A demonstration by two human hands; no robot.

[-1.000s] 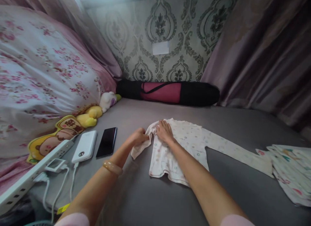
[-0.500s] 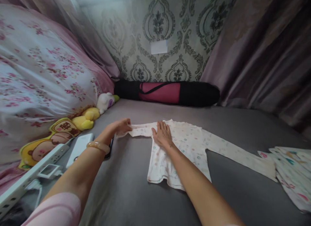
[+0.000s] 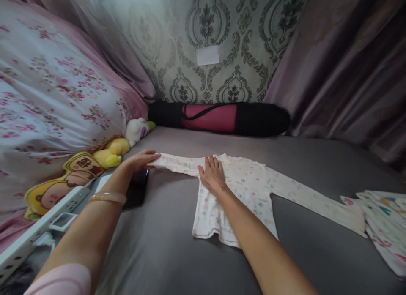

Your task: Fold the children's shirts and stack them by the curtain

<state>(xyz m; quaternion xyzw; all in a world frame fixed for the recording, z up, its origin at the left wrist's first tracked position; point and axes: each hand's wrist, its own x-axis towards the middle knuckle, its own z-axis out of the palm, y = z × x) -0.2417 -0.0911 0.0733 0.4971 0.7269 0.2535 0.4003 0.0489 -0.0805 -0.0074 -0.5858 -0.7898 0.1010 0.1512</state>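
A small white long-sleeved shirt (image 3: 244,189) with a pastel print lies spread on the grey sheet (image 3: 158,244). My left hand (image 3: 144,159) pinches the cuff of its left-side sleeve and holds that sleeve stretched out, slightly raised. My right hand (image 3: 213,173) rests flat on the shirt near the shoulder, palm down with fingers extended. The other sleeve reaches out to the right, its cuff beside folded printed clothes (image 3: 385,223). Below my left wrist lies a dark phone or tablet (image 3: 136,191), partly covered by my forearm.
At the left edge are a white power strip (image 3: 41,236) with a plugged-in charger (image 3: 63,221), a yellow cartoon cushion (image 3: 60,187) and plush toys (image 3: 111,152). A black and pink long bag (image 3: 218,118) lies along the wall. Curtains hang on both sides.
My left hand has moved left and slightly up, drawing the sleeve out longer and straighter. My right hand stays on the shirt. More of the dark device shows.
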